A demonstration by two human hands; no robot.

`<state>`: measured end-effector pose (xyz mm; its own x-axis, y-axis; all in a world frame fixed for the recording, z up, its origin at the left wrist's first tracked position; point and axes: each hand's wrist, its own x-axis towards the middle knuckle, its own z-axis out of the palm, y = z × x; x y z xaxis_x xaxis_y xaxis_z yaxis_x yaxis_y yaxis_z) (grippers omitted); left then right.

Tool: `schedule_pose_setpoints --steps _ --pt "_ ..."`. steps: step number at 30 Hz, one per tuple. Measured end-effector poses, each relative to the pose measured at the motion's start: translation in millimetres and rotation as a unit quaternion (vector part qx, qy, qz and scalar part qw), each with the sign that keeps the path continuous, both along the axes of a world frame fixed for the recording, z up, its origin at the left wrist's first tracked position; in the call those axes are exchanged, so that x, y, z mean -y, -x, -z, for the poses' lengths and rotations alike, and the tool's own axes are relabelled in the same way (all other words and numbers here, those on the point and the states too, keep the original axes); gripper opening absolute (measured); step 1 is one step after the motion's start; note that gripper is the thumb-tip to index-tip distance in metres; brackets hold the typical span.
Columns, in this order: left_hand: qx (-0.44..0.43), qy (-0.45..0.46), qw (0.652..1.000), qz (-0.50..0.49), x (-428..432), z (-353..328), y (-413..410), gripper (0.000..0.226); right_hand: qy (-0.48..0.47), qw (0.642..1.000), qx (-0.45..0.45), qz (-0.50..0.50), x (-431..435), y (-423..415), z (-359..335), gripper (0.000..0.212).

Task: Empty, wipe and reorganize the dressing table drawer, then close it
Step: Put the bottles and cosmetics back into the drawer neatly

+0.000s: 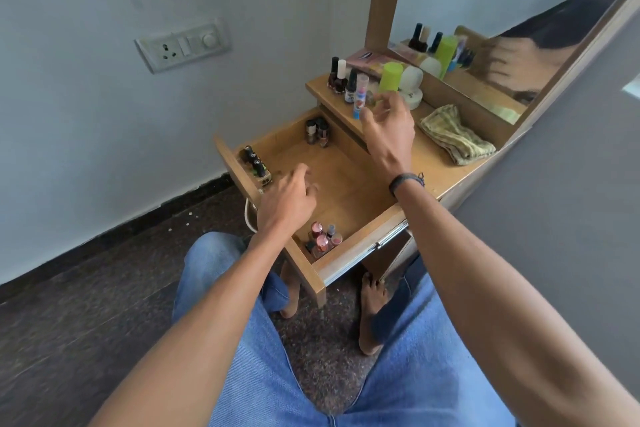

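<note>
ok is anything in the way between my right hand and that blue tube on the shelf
Nothing visible does. The right hand is right next to the blue tube, fingers spread, with nothing between them. The green cylinder and the dark bottles stand beside the tube, not in front of it.

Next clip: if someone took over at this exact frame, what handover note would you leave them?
Left grip: loosely curled, empty, over the open drawer.
Right grip: fingers spread beside the blue-pink tube near the shelf; contact blurred.
Drawer corners hold dark bottles, black-capped bottles and pink bottles.
Cloth lies on the tabletop.
Seemingly done: emptying, wiping.
Remaining: finish restocking, close drawer.
</note>
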<state>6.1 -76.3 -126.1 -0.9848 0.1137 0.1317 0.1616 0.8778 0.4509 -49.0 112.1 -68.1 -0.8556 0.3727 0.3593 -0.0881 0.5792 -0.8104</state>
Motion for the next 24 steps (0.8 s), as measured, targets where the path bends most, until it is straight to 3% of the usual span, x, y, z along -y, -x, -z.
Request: schedule_pose_setpoints --steps 7,12,17,24 --pt "0.043 -0.002 0.998 0.047 -1 6 5 0.045 -0.005 0.999 0.052 0.011 -5 31 21 0.058" --pt "0.080 -0.202 0.975 0.037 -14 -14 36 0.051 -0.061 0.994 0.086 0.000 0 45 26 0.060" --pt "0.076 -0.383 0.920 0.013 -44 -57 85 0.061 -0.073 0.993 0.094 0.013 0 52 28 0.058" --pt "0.114 -0.390 0.913 0.043 -69 -70 119 0.065 -0.106 0.991 0.076 0.023 2 56 31 0.049"
